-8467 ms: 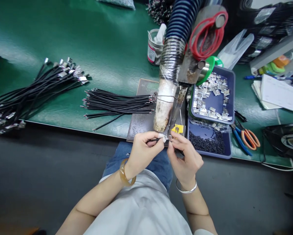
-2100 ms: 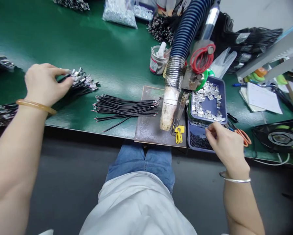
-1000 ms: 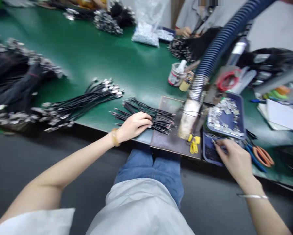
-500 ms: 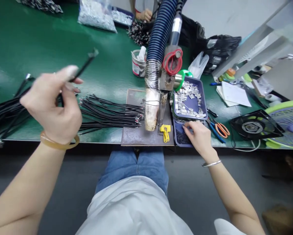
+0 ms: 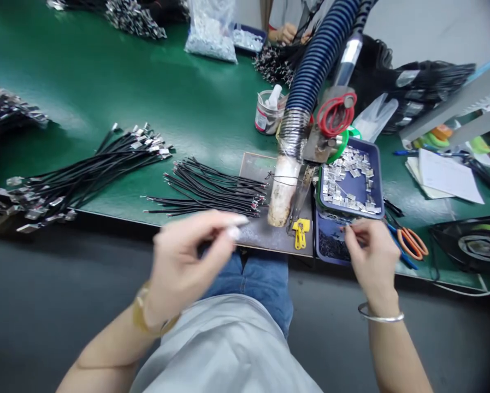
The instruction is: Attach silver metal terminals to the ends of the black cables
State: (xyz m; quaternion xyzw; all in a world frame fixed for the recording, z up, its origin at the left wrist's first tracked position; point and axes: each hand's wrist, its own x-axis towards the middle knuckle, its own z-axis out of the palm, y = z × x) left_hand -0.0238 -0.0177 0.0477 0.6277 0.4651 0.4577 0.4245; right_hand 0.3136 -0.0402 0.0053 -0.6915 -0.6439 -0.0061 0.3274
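Note:
My left hand hovers over the table's front edge, blurred. Its thumb and forefinger point right with a small gap between the tips, and no cable shows in it. Behind it lies a row of short black cables, their stripped ends on a brown board. My right hand is at a blue tray of small black pieces. Its thumb and forefinger are pinched together there; whatever sits between them is too small to make out. Just behind is a blue tray of flat metal connectors.
A ribbed hose with a pale nozzle comes down over the board. Near it are a yellow clip, a tub and orange-handled scissors. Connector-tipped cables lie left. A co-worker's hand shows at the back.
My left hand has moved right and down, and the black cable it held is gone from it. My right hand stays at the small black pieces. The view has swung left.

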